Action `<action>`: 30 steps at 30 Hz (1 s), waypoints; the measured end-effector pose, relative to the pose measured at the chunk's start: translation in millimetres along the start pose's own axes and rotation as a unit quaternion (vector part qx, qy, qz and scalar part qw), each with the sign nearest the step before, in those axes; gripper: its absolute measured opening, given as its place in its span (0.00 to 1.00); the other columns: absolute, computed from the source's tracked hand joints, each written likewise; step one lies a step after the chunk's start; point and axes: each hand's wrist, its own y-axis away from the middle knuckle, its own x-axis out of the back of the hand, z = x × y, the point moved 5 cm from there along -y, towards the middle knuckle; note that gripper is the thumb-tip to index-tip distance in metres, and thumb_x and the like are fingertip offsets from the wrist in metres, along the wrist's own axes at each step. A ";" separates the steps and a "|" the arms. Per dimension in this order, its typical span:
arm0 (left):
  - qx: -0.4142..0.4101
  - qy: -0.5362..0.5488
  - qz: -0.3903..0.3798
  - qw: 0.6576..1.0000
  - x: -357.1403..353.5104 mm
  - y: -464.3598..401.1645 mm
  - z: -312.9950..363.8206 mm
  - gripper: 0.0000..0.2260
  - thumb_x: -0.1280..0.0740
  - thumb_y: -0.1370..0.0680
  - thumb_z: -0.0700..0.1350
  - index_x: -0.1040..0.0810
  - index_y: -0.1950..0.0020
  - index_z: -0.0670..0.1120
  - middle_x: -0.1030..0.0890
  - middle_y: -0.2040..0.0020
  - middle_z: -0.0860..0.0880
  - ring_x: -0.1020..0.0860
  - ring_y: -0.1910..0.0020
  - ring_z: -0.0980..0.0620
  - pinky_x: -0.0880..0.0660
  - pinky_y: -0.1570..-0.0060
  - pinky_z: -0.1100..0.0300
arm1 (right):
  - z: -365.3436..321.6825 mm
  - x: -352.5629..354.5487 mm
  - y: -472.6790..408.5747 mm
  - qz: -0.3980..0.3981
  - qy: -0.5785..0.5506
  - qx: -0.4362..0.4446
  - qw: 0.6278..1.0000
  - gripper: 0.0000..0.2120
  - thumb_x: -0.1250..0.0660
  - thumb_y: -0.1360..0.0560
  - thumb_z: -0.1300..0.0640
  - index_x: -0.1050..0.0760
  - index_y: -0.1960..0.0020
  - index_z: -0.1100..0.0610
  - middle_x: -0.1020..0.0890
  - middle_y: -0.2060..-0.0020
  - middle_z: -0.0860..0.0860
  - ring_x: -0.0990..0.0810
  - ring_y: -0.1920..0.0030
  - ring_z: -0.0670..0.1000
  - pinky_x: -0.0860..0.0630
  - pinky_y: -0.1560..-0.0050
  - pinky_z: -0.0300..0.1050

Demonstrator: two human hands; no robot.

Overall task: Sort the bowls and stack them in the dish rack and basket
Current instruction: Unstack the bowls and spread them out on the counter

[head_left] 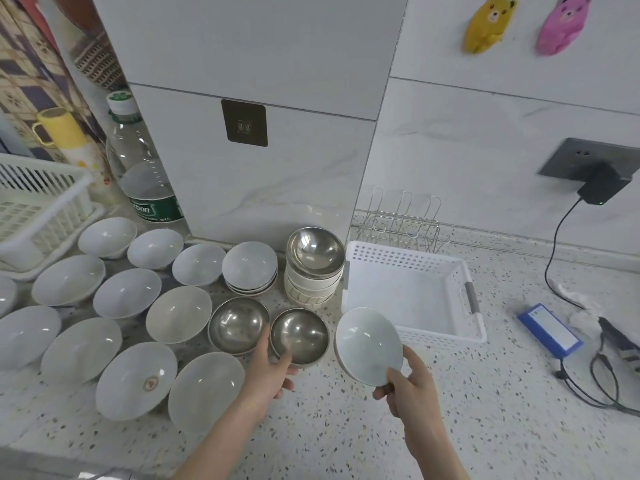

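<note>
Several white bowls point(135, 379) lie spread over the left of the speckled counter. Two steel bowls sit side by side in front: one point(238, 323) on the left, one point(300, 336) on the right. My left hand point(270, 370) grips the near rim of the right steel bowl, thumb inside it. My right hand point(407, 386) holds a white bowl point(369, 344) tilted in the air, just in front of the white perforated basket point(474, 299). A stack of bowls topped by a steel bowl point(315, 249) stands left of the basket. The wire dish rack point(403, 220) stands behind the basket.
A white slatted basket point(41, 202) sits at far left beside a large water bottle point(145, 181). A short stack of white bowls point(250, 266) stands near the tiled column. A blue battery pack point(550, 329) with cables lies at right; a charger point(604, 187) hangs from the wall socket.
</note>
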 end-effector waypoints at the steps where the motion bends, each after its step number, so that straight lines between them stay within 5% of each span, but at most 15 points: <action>1: 0.003 -0.002 0.000 1.000 -0.3 -0.1 -0.4 0.34 0.35 0.19 0.46 0.51 0.23 0.66 0.15 0.57 0.42 0.22 0.76 0.53 0.31 0.77 0.61 | 1.0 -0.3 -0.3 -0.005 0.002 -0.001 1.000 0.25 0.44 0.24 0.68 0.30 0.31 0.49 0.22 0.76 0.58 0.35 0.81 0.44 0.36 0.77 0.35; 8: 0.000 -0.057 -0.022 0.998 -3.6 2.3 1.2 0.37 0.35 0.20 0.49 0.60 0.25 0.70 0.19 0.45 0.38 0.19 0.73 0.53 0.27 0.72 0.58 | 8.6 -5.9 0.6 -0.039 0.008 0.004 0.999 0.26 0.44 0.24 0.69 0.30 0.32 0.49 0.22 0.75 0.59 0.35 0.81 0.44 0.37 0.78 0.35; 13: -0.025 -0.086 -0.026 0.996 0.0 9.4 4.7 0.37 0.36 0.20 0.49 0.59 0.24 0.69 0.17 0.50 0.41 0.19 0.73 0.53 0.28 0.76 0.61 | 13.0 -10.6 3.3 -0.050 0.032 0.018 0.998 0.26 0.44 0.25 0.68 0.30 0.32 0.48 0.21 0.74 0.59 0.32 0.80 0.43 0.35 0.78 0.33; 16: -0.029 -0.092 -0.009 0.995 12.8 17.9 3.6 0.31 0.37 0.20 0.50 0.50 0.25 0.69 0.15 0.56 0.47 0.21 0.75 0.54 0.27 0.75 0.62 | 15.3 -12.6 3.9 -0.068 0.069 0.028 0.995 0.26 0.44 0.25 0.67 0.30 0.32 0.45 0.20 0.75 0.57 0.32 0.79 0.42 0.34 0.77 0.34; 20: -0.040 -0.059 0.029 0.997 38.7 27.1 3.6 0.12 0.37 0.20 0.50 0.29 0.36 0.54 0.14 0.61 0.52 0.28 0.78 0.56 0.32 0.77 0.63 | 16.2 -24.4 4.3 -0.117 0.122 0.039 0.985 0.26 0.44 0.25 0.65 0.30 0.33 0.42 0.19 0.74 0.55 0.27 0.76 0.43 0.32 0.73 0.35; 24: -0.048 -0.067 0.024 0.996 56.2 36.6 8.3 0.09 0.36 0.20 0.54 0.24 0.43 0.53 0.14 0.60 0.52 0.30 0.79 0.61 0.34 0.77 0.66 | 22.3 -45.2 7.2 -0.158 0.179 0.046 0.970 0.25 0.44 0.24 0.64 0.32 0.32 0.44 0.17 0.71 0.55 0.21 0.71 0.47 0.30 0.68 0.38; 30: -0.098 -0.236 -0.011 0.967 65.8 45.7 6.9 0.06 0.30 0.26 0.57 0.22 0.51 0.58 0.17 0.58 0.58 0.20 0.57 0.63 0.29 0.61 0.68 | 44.2 -76.7 22.2 -0.206 0.248 0.030 0.946 0.24 0.45 0.24 0.62 0.36 0.31 0.44 0.17 0.72 0.51 0.20 0.68 0.45 0.27 0.64 0.40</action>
